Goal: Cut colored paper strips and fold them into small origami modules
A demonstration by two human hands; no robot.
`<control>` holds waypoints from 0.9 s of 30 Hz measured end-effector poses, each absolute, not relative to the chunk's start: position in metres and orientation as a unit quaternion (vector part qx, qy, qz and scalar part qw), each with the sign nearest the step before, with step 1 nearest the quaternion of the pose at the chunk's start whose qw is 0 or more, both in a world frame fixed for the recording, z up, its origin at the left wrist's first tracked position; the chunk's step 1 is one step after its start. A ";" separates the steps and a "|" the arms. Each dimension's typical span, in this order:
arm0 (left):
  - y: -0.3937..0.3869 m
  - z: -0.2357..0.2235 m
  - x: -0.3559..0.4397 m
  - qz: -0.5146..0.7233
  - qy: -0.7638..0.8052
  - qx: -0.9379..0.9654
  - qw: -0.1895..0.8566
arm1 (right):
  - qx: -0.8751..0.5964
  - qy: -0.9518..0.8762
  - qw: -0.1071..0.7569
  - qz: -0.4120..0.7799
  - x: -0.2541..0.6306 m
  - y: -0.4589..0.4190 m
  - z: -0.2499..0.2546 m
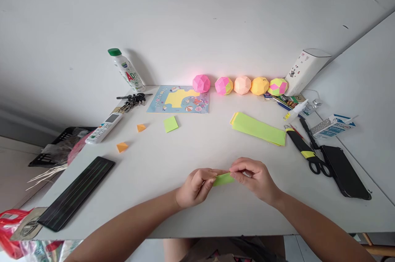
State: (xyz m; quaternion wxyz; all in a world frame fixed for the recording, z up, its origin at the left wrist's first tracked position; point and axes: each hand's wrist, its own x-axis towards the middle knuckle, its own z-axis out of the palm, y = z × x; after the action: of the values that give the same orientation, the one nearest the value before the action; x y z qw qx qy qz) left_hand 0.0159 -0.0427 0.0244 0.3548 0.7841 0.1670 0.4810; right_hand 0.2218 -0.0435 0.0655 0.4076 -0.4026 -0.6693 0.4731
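Between my two hands is a green paper strip (pixel 224 179), held low over the front middle of the table. My left hand (pixel 197 187) pinches its left end, while the fingers of my right hand (pixel 254 177) close on the right end and upper edge. Part of the strip is hidden behind my fingers. Beyond my right hand lies a stack of green paper strips (pixel 258 128) with yellow showing at its edges. A small green paper square (pixel 170 124) and two orange folded paper pieces (pixel 141 127) rest farther left.
Several faceted paper balls (pixel 242 85) line the wall behind a puzzle card (pixel 157 103). At right are scissors (pixel 314 165), a black phone-like case (pixel 345 171), a glue bottle (pixel 295 110) and a carton (pixel 331 127). Leftward stand a bottle (pixel 128 70), a remote (pixel 105 128) and a dark case (pixel 77 194).
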 end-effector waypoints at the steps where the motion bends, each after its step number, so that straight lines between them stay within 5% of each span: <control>1: -0.042 0.025 0.016 0.480 0.156 0.795 0.338 | -0.400 -0.670 0.407 0.474 0.222 -0.044 0.065; 8: -0.040 0.022 0.013 0.475 0.140 0.823 0.277 | -0.351 -0.720 0.433 0.413 0.221 -0.043 0.064; 16: -0.043 0.024 0.015 0.502 0.198 0.759 0.365 | -0.299 -0.782 0.489 0.244 0.218 -0.045 0.062; 27: -0.043 0.026 0.021 0.451 0.288 0.682 0.498 | -0.369 -0.769 0.361 0.378 0.219 -0.043 0.061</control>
State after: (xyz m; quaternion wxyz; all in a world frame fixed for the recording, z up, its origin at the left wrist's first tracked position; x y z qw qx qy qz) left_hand 0.0213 -0.0426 0.0263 0.4983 0.6818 0.2883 0.4514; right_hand 0.2187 -0.0432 0.0610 0.3606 -0.3687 -0.7687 0.3783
